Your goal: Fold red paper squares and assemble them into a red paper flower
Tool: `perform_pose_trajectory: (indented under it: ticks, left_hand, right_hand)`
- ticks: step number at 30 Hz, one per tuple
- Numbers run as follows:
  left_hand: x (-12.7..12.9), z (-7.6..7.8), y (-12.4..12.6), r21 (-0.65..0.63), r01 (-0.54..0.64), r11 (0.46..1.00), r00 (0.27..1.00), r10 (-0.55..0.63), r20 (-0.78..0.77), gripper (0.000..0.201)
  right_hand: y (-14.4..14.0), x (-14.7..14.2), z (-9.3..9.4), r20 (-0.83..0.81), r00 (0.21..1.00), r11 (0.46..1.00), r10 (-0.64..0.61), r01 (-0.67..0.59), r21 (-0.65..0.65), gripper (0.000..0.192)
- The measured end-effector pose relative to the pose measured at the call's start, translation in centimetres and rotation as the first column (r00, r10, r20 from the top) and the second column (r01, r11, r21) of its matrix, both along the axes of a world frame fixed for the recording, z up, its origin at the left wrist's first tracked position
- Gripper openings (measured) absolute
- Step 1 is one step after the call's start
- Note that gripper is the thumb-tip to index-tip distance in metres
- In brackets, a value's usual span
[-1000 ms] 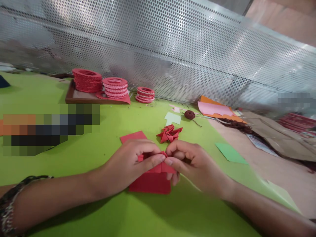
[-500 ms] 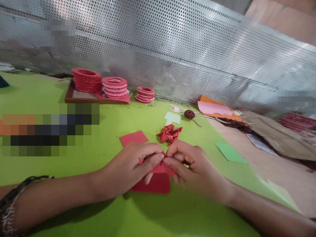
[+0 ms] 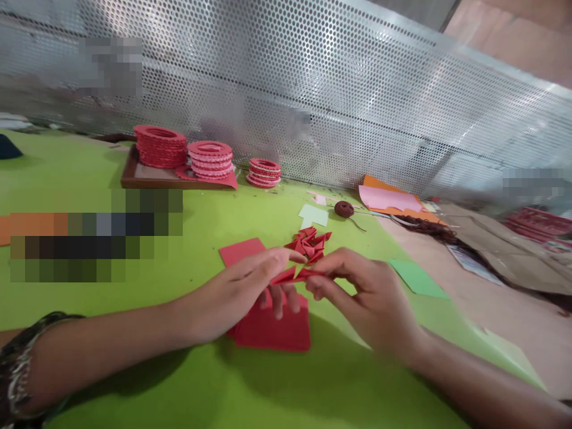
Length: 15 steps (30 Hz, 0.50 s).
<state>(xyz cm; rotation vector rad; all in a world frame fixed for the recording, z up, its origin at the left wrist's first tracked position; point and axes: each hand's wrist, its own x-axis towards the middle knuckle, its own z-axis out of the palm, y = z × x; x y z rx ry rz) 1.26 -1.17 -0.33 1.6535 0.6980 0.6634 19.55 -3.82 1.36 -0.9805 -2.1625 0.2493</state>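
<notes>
A folded piece of red paper [image 3: 286, 276] is held in the air between my hands. My right hand [image 3: 366, 292] pinches its right end between thumb and fingertips. Around its left end, my left hand [image 3: 250, 292] is loosely curled, with one finger stretched above the paper and several below it; the thumb's contact with it is hard to see. Beneath my left fingers lies a stack of red paper squares [image 3: 279, 328], partly covered. Just beyond my hands sit several pointed red folded-paper pieces [image 3: 308, 241] in a cluster. A red paper sheet [image 3: 241, 250] lies behind my left hand.
Stacks of red and pink rings [image 3: 159, 146] stand on a brown tray [image 3: 179, 183], with a smaller ring stack [image 3: 263, 173] beside it. A brown yarn ball [image 3: 344, 208], green paper [image 3: 417, 279] and brown paper [image 3: 491, 244] lie right. A perforated metal panel [image 3: 286, 77] bounds the back.
My left thumb and index finger have come off their pinch, and that hand has loosened around the folded paper. My right hand has shifted slightly right. More of the red stack below shows.
</notes>
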Motion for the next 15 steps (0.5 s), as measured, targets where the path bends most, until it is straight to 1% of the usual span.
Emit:
perform_pose_trajectory:
  ticks: [1, 3, 5, 8, 10, 11, 13, 15]
  left_hand:
    - [-0.05, -0.06, -0.08, 0.06, -0.024, 0.998, 1.0, 0.025, -0.018, 0.044]
    - [-0.1, -0.16, -0.2, 0.193, -0.063, 0.979, 0.992, 0.083, -0.096, 0.047]
    - [0.0, -0.19, -0.19, 0.281, -0.058, 0.958, 0.982, 0.105, -0.156, 0.038]
    - [0.25, -0.1, 0.04, 0.324, -0.05, 0.945, 0.981, 0.107, -0.161, 0.026]
    - [0.36, 0.03, 0.21, 0.325, -0.073, 0.943, 0.985, 0.119, -0.123, 0.025]
    - [0.37, 0.12, 0.27, 0.317, -0.08, 0.945, 0.988, 0.117, -0.101, 0.024]
    - [0.31, 0.33, 0.29, 0.294, -0.082, 0.952, 0.993, 0.104, -0.06, 0.024]
    - [0.21, 0.54, 0.18, 0.268, -0.072, 0.961, 0.995, 0.088, -0.045, 0.024]
  right_hand:
    - [0.0, -0.17, 0.05, -0.076, 0.997, 0.992, -0.03, 0.02, -0.127, 0.008]
    - [0.08, -0.49, 0.03, -0.204, 0.977, 0.94, -0.059, -0.015, -0.341, 0.009]
    - [0.14, -0.72, -0.12, -0.297, 0.953, 0.885, -0.061, -0.086, -0.458, 0.01]
    - [0.17, -0.88, -0.28, -0.379, 0.925, 0.838, -0.039, -0.176, -0.516, 0.007]
    - [0.22, -0.81, -0.2, -0.448, 0.894, 0.811, -0.012, -0.253, -0.528, 0.003]
    - [0.27, -0.74, -0.11, -0.487, 0.873, 0.793, 0.0, -0.296, -0.532, 0.004]
    - [0.44, -0.53, 0.11, -0.549, 0.836, 0.751, 0.012, -0.37, -0.547, 0.012]
    - [0.67, -0.31, 0.24, -0.567, 0.824, 0.712, 0.009, -0.403, -0.575, 0.021]
